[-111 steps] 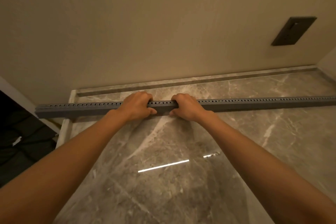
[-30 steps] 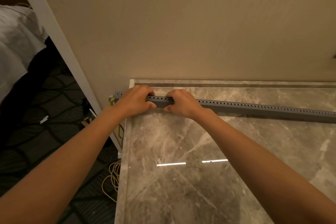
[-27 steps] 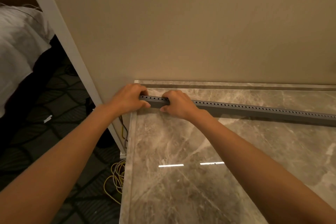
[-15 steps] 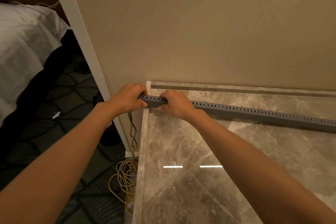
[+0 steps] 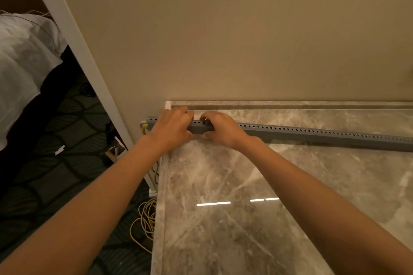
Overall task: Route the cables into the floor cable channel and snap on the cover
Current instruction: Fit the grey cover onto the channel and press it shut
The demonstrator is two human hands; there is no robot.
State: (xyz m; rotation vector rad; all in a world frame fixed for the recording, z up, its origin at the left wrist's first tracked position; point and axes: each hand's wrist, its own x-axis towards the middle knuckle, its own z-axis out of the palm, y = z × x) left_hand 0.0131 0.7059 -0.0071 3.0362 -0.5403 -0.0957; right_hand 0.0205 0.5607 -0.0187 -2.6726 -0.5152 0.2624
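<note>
You are working over a polished marble floor [image 5: 245,185] that is meeting a beige wall [image 5: 245,40], with dark carpet [image 5: 55,174] lying off its left edge.

Your left hand [image 5: 171,127] and right hand [image 5: 223,129] are sitting side by side, just apart. Both are curling over the grey channel [image 5: 324,135], fingers hooking across its perforated top and thumbs bearing on the near face. The channel is lying on the floor near the wall, its left end poking past the floor's edge and its right end running out of view. Whether the cover is fully seated under your hands, I cannot tell.

The likely trouble is starting right there. You are pressing close to the overhanging end, so a hard push could be tipping or skating the channel on that slick marble rather than closing the cover. A yellow strand is showing at the left end, and the cables [image 5: 145,221] are lying in a loose coil on the carpet below. If that slack is dragging or a strand is riding on the lip, you could be pinching it, or leaving the cover sprung open further along.
</note>
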